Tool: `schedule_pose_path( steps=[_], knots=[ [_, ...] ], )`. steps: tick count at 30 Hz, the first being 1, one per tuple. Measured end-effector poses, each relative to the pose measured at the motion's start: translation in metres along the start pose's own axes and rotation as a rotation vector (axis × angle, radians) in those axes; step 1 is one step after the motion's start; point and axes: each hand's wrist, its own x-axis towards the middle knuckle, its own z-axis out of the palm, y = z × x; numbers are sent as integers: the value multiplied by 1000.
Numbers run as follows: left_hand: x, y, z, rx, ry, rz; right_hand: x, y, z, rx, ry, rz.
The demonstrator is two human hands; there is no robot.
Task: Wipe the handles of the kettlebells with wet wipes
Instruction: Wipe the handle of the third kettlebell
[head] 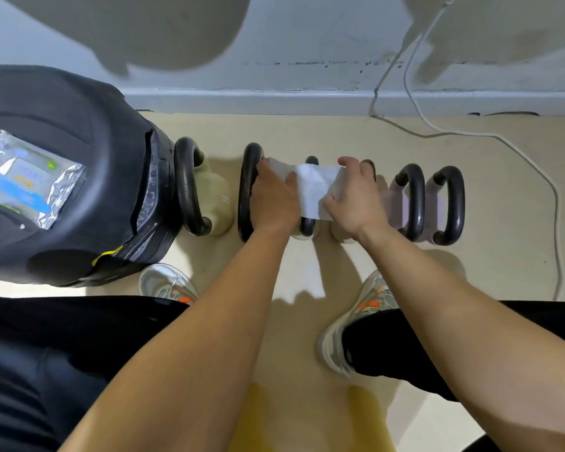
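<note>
1. Black trousers and grey shoes point(167, 283) with orange marks are sitting nearest the camera, below the two bare forearms reaching down toward the floor.
2. Both hands are holding one white wet wipe point(310, 187) stretched between them: the left hand point(274, 197) is pinching its left edge, the right hand point(353, 200) is closed on its right edge.
3. Directly under the wipe a black kettlebell handle point(308, 223) is showing, with a bigger handle point(248, 190) touching the left hand's outer side.
4. Further handles are standing in the same row: one point(188, 187) left of the grip, two point(413, 203) well to its right.
5. To wipe well, the person is probably best off draping the opened sheet over the handle, closing a hand round it and sliding along the whole arch, including the underside.
6. A wipes packet point(30, 181) is lying on a dark bag point(88, 125) far left of the grip; its print is too blurred to read.
7. One pale bell body is carrying a faint mark, possibly an "8".
</note>
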Motion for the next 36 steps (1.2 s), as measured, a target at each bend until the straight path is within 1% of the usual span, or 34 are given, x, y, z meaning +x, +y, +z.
schedule_pose_path(
  steps=[3,5,7,8,9,11,12,13,14,17,19,22,24,25,29,32,34,36],
  knots=[
    [-14,-2,8,56,44,65,-15,-6,15,-171,126,-20],
    [-24,-5,14,3,58,123,-22,-7,22,-283,243,-73],
    [-28,-5,16,-88,69,136,-21,-8,26,-281,312,-116],
    [-27,-3,15,-116,76,141,-18,-7,28,-196,294,-90],
    [-25,-1,13,-137,81,153,-15,-7,30,-41,239,-15],
    [-20,1,11,-168,71,181,-9,-10,34,328,95,222],
    [-17,2,10,-174,68,186,-6,-11,36,464,39,329],
    [-15,3,10,-181,78,180,-2,-12,39,550,-11,409],
    [-11,1,12,-191,90,155,2,-12,40,593,-55,451],
    [0,-6,16,-199,93,22,16,-15,43,713,-171,485],
    [0,-15,18,-148,87,-5,24,-18,44,817,-261,519],
    [-8,-28,24,-90,41,-6,36,-16,48,920,-324,575],
    [-10,-30,27,-167,6,-93,41,-15,52,934,-311,582],
    [-10,-29,27,-194,13,-142,43,-14,56,907,-286,576],
    [-16,-31,32,-221,51,-190,37,-17,72,702,-174,465],
    [-26,-40,40,-281,13,-288,38,-19,76,610,-128,467],
    [-36,-45,45,-314,-47,-280,49,-21,72,658,-169,512],
    [-45,-52,51,-307,-102,-201,64,-21,65,762,-255,550]
  ],
)
